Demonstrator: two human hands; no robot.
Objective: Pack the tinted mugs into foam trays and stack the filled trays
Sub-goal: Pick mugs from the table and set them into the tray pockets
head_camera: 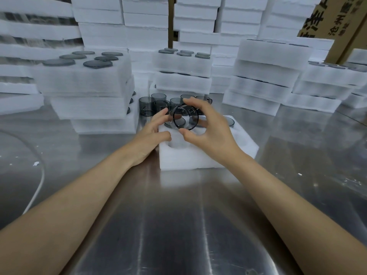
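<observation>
A white foam tray (200, 157) lies on the steel table in front of me, with round pockets; its far pockets hold tinted mugs. My right hand (210, 130) grips a grey tinted glass mug (185, 116) above the tray, its mouth turned toward me, thumb below the rim and fingers over the top. My left hand (153, 133) rests on the tray's left edge, with its fingertips close to the mug. Behind the tray stands a cluster of loose tinted mugs (156, 105).
Stacks of filled foam trays (87, 82) rise at the left, at the centre back (182, 74) and at the right (264, 76). More foam stacks wall the back. A cardboard box (337, 18) stands at the top right. The steel table (178, 225) shows bare metal near me.
</observation>
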